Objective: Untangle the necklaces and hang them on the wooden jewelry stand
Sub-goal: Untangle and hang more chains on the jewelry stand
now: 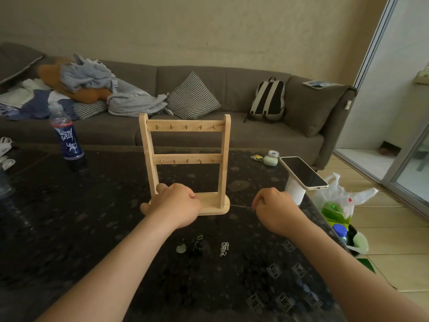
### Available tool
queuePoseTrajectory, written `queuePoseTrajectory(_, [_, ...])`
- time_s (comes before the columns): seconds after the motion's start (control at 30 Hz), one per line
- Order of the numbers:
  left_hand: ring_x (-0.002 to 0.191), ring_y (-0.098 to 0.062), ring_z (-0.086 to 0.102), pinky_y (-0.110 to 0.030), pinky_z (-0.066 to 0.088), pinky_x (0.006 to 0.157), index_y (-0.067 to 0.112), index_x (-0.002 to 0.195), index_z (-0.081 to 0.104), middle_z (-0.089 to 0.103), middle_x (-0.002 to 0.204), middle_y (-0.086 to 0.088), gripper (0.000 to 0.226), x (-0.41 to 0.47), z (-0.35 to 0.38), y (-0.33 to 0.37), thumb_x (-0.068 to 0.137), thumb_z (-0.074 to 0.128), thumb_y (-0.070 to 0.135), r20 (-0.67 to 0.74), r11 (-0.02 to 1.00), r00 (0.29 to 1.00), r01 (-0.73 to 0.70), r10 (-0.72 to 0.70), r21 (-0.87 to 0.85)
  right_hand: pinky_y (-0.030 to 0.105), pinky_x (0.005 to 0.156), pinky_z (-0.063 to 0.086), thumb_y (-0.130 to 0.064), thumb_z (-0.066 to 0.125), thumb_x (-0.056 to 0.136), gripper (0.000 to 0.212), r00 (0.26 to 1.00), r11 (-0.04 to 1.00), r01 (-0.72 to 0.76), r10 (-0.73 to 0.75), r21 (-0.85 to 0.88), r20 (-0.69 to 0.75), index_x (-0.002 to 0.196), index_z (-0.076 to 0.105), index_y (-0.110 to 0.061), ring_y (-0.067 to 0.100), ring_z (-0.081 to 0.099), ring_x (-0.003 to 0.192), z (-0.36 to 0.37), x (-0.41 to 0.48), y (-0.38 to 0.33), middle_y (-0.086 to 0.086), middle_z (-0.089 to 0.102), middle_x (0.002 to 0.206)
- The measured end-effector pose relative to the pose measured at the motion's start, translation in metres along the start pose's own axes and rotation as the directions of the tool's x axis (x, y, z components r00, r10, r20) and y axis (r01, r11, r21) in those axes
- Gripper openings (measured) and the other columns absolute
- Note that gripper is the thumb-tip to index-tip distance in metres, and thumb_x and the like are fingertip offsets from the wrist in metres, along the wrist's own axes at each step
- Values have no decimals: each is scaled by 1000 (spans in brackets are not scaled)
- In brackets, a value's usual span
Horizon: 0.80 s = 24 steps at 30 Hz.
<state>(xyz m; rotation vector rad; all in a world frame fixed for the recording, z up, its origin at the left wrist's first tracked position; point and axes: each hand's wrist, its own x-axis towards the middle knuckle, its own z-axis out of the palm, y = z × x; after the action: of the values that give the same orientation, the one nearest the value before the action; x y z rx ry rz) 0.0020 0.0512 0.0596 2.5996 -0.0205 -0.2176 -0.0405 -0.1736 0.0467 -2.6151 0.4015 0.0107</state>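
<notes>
The dark patterned table (92, 228) carries everything. It gives a flat, wide surface where loose chains can be spread and pulled apart without falling.

The wooden jewelry stand (186, 156) is upright at the middle of the table, facing the person. Its two rails of small brass hooks (186, 127) are within easy reach, and every hook I can see is bare, so by my reading nothing has been hung yet.

Both hands are out in front of the stand's base, set apart from each other, which looks like a way to draw one strand out straight. The left hand (174, 205) sits over the left end of the base with its fingers curled. It is seen from the back, so I cannot tell whether it grips the strand's far end, steadies the stand, or holds nothing. The right hand (276, 210) is just right of the base, off the wood.

A black beaded necklace (193, 245) with a pale pendant lies bunched on the table between the forearms, nearer the person. A small silver chain (224, 249) lies heaped just to its right. Both are apart from the hands, probably parked for later.

The thin chain (239, 205) is the piece in hand. The right hand's fingers (258, 202) pinch one end of it. From there it runs taut leftward, level with the front of the base, and passes out of sight toward the left hand.
</notes>
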Motion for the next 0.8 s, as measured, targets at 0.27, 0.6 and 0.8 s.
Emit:
queuePoseTrajectory(0.27, [126, -31, 51, -56, 32, 117, 34, 133, 67, 45, 142, -7, 33, 7, -1, -6, 101, 64, 42, -11, 993, 998, 62, -61, 101, 20, 35, 24, -8, 36, 102, 27, 924, 375, -318, 327, 871, 196, 95, 62, -11, 12, 31, 45, -11, -5, -6, 0, 42, 58])
queuePoseTrajectory(0.6, [132, -30, 50, -59, 31, 115, 34, 123, 70, 54, 137, -2, 21, 6, 2, -3, 104, 60, 36, -37, 1000, 999, -21, 22, 8, 26, 46, 47, -14, 57, 99, 23, 968, 857, -3, 133, 516, -215, 92, 75, -1, 19, 55, 54, -5, -7, 0, 13, 63, 67])
queuePoseTrajectory(0.8, [112, -18, 42, -53, 32, 113, 40, 109, 66, 40, 122, 6, 17, -16, -4, 12, 108, 51, 47, -192, 961, 946, -273, 262, -35, 31, 86, 63, -15, 60, 101, 22, 965, 997, 75, -66, -25, 254, 105, 82, -12, 17, 74, 92, 8, -2, 11, 4, 78, 107])
